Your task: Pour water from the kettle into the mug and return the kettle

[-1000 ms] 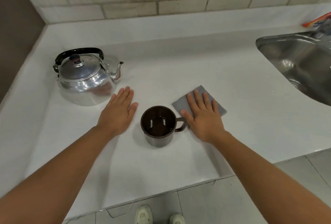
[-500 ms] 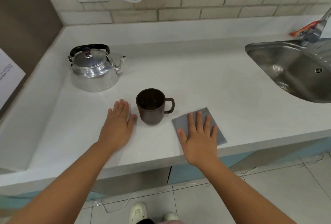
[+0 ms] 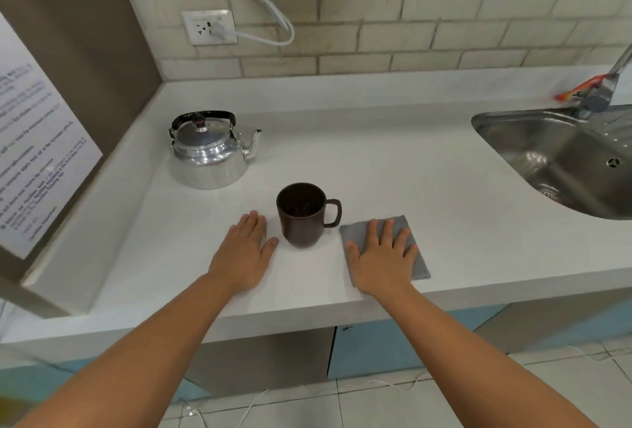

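Observation:
A shiny metal kettle [image 3: 208,154] with a black handle stands on the white counter [image 3: 393,174] at the back left, spout pointing right. A dark brown mug [image 3: 302,219] stands upright near the counter's front, handle to the right. My left hand [image 3: 244,253] lies flat and open on the counter just left of the mug, not touching it. My right hand [image 3: 384,258] lies flat, fingers spread, on a grey cloth [image 3: 415,256] to the right of the mug. Neither hand holds anything.
A steel sink [image 3: 564,157] with a tap [image 3: 602,92] is set into the counter at the right. A wall socket [image 3: 208,27] with a white cable hangs above the kettle. A brown side panel with a printed sheet [image 3: 30,140] closes the left.
The view has pulled back and tilted up, showing more wall and the counter's front edge. Both hands stay flat beside the mug, now near the front edge. Kettle and mug are unmoved.

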A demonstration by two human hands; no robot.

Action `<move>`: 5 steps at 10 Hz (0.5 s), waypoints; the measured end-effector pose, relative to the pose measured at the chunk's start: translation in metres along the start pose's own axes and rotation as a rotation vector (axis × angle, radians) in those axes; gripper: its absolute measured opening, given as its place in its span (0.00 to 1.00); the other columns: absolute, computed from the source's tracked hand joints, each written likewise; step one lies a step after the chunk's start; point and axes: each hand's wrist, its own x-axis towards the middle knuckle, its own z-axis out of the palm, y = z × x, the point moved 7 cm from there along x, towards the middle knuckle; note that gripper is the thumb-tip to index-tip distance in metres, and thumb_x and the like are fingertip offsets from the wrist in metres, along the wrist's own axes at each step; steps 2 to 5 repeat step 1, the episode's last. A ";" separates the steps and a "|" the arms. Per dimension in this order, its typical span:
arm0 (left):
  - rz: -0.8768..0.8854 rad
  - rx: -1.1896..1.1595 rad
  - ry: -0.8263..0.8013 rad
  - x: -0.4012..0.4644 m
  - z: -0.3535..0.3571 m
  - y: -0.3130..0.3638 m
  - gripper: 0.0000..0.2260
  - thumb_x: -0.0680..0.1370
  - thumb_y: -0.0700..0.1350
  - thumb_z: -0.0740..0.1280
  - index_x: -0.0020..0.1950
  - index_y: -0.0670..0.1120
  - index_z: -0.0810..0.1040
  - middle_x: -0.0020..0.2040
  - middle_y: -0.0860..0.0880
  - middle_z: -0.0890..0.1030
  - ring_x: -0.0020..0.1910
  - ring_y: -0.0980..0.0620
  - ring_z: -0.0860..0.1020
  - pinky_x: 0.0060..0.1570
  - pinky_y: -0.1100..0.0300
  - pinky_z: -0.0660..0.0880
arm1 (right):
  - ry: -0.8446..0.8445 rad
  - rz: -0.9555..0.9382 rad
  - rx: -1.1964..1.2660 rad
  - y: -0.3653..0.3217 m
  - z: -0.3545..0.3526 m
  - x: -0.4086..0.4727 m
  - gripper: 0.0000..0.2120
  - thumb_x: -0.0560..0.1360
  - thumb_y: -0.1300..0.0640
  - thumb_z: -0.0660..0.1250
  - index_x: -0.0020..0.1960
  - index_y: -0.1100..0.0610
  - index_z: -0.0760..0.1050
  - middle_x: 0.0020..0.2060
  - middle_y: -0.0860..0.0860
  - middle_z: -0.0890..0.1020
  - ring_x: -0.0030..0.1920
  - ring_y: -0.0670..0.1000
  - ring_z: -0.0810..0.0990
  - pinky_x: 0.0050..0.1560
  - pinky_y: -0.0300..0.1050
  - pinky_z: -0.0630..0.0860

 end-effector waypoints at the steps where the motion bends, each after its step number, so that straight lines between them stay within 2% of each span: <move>1: -0.025 -0.005 -0.199 0.008 -0.025 -0.003 0.28 0.82 0.59 0.51 0.75 0.41 0.59 0.78 0.43 0.57 0.75 0.45 0.58 0.71 0.52 0.56 | -0.053 0.007 -0.013 0.002 -0.034 0.009 0.28 0.79 0.42 0.49 0.73 0.56 0.62 0.72 0.58 0.66 0.70 0.62 0.64 0.66 0.59 0.66; 5: -0.025 -0.005 -0.199 0.008 -0.025 -0.003 0.28 0.82 0.59 0.51 0.75 0.41 0.59 0.78 0.43 0.57 0.75 0.45 0.58 0.71 0.52 0.56 | -0.053 0.007 -0.013 0.002 -0.034 0.009 0.28 0.79 0.42 0.49 0.73 0.56 0.62 0.72 0.58 0.66 0.70 0.62 0.64 0.66 0.59 0.66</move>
